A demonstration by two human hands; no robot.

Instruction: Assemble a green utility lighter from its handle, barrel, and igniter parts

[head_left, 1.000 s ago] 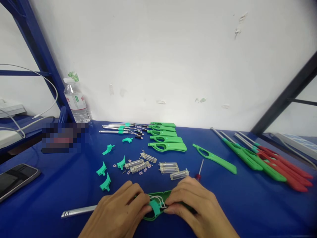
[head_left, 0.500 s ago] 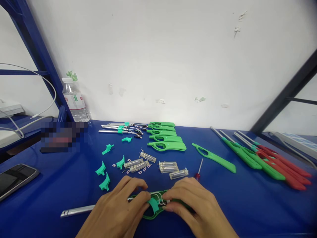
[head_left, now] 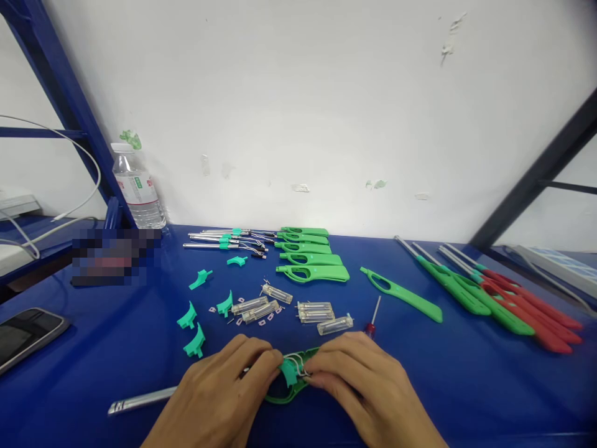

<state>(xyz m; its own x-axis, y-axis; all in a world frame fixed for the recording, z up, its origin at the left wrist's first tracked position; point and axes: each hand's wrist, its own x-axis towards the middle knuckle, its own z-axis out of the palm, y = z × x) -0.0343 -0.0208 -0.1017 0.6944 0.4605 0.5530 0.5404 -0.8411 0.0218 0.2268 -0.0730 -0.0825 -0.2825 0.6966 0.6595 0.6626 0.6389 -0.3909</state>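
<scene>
A green lighter half-shell (head_left: 278, 399) lies near the front of the table between my hands. In it sit a teal trigger (head_left: 289, 372) and looped white wires (head_left: 295, 356). My left hand (head_left: 228, 386) is closed over the shell's narrow end, fingertips at the trigger's left edge. A silver metal tube (head_left: 142, 399) sticks out to the left from beneath that hand. The fingers of my right hand (head_left: 364, 382) pinch where the wires end, over the shell's handle side; what lies under the fingertips is hidden.
Beyond my hands lie clear fuel tanks (head_left: 314, 312), loose teal triggers (head_left: 194, 342) and a red-handled screwdriver (head_left: 372, 323). Further back are green shells (head_left: 321, 274) and wired metal tubes (head_left: 209, 246). Assembled lighters (head_left: 508, 311) lie right; a phone (head_left: 30, 336) and bottle (head_left: 140, 199) stand left.
Both hands stay at the half-shell. The right fingertips have closed further in over the wire ends, hiding a pale piece seen before. The view has shifted slightly.
</scene>
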